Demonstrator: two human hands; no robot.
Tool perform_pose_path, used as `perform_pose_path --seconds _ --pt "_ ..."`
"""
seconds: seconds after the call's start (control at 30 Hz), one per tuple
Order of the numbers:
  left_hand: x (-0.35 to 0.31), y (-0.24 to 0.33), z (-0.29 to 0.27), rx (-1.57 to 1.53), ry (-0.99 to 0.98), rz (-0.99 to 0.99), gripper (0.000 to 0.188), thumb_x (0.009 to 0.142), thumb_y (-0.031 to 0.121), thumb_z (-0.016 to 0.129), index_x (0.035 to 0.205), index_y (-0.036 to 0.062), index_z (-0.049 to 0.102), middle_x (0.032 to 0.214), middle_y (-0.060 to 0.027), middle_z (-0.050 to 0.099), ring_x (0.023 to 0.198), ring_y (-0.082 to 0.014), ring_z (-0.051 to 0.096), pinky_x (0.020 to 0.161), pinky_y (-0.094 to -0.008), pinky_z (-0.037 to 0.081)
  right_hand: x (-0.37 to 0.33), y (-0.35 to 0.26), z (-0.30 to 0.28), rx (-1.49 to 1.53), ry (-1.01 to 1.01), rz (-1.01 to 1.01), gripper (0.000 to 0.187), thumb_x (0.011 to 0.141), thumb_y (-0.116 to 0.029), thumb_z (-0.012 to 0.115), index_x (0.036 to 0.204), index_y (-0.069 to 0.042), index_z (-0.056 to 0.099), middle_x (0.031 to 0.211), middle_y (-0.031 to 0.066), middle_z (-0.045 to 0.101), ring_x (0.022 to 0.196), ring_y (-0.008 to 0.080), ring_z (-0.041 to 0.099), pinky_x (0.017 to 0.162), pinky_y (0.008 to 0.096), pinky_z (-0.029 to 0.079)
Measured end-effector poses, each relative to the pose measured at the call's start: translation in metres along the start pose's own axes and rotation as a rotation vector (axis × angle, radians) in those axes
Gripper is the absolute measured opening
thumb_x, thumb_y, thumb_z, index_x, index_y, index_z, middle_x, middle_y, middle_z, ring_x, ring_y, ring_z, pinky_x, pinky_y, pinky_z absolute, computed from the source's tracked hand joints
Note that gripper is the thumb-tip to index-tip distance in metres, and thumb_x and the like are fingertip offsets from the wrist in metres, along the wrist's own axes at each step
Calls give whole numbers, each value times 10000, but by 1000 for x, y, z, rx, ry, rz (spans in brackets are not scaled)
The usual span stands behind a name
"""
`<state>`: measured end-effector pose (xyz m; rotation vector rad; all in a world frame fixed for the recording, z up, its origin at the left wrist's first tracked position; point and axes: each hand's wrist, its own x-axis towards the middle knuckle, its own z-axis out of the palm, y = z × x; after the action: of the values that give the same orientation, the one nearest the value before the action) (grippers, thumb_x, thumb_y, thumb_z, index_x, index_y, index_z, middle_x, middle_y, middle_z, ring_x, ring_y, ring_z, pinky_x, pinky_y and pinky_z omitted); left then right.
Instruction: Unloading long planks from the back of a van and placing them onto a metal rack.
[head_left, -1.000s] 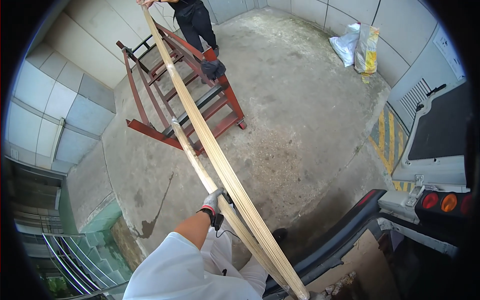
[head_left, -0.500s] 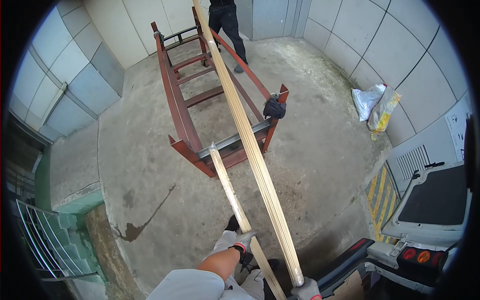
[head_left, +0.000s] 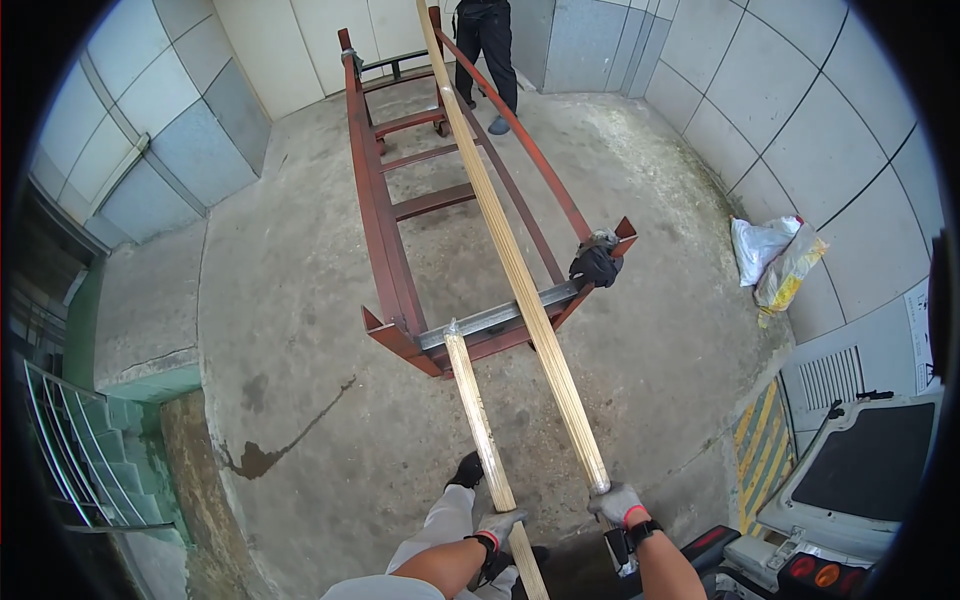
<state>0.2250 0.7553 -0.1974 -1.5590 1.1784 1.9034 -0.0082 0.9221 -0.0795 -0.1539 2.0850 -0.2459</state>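
A long, pale bundle of wooden strips lies lengthwise over a red metal cart frame and runs past the top edge of the picture. Its near end, bound with shiny film, is in my gloved right hand, whose fingers are closed round it. To the left, a second pale wooden bundle has its wrapped far tip at the cart's near grey crossbar. My gloved left hand grips this one, and its near end passes out at the lower edge.
A person in dark trousers stands at the cart's far right. Black cloth is tied on its near right post. An open vehicle door is at lower right, sacks rest by the right wall, and a metal railing stands left.
My right hand and the long bundle have moved forward, farther over the cart. My left hand still grips the other bundle. The view has shifted, and the cart appears lower.
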Motion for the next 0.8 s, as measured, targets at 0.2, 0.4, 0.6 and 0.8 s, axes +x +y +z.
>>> perform_pose_path --seconds 0.2,0.4,0.6,0.8 --pt "-13 12 1 -175 -75 -67 406 803 305 837 1046 2 719 934 -104 731 817 -227 703 767 -361 560 38 -4 -54 -40 84 46 524 639 -299 766 1090 -36 742 1013 182 764 930 334 738 829 404 577" --pt "-15 12 2 -133 -48 24 339 830 207 807 1068 5 675 932 -116 720 793 -235 705 724 -372 569 66 12 -95 94 121 87 538 642 -230 832 1148 -70 745 1015 141 772 906 266 738 810 389 576" --pt "17 -19 -3 -253 -82 -23 352 827 188 803 1086 -3 661 944 -131 704 810 -268 699 742 -405 574 65 31 -64 -74 389 33 511 696 -243 813 1183 -111 732 1021 142 765 966 324 729 867 442 568" --pt "14 -17 -4 -335 -147 -68 371 824 197 810 1099 5 652 919 -117 678 828 -281 686 748 -455 566 -30 101 29 58 938 -162 644 756 -140 773 1350 -2 566 1315 223 624 1215 395 605 1049 451 484"
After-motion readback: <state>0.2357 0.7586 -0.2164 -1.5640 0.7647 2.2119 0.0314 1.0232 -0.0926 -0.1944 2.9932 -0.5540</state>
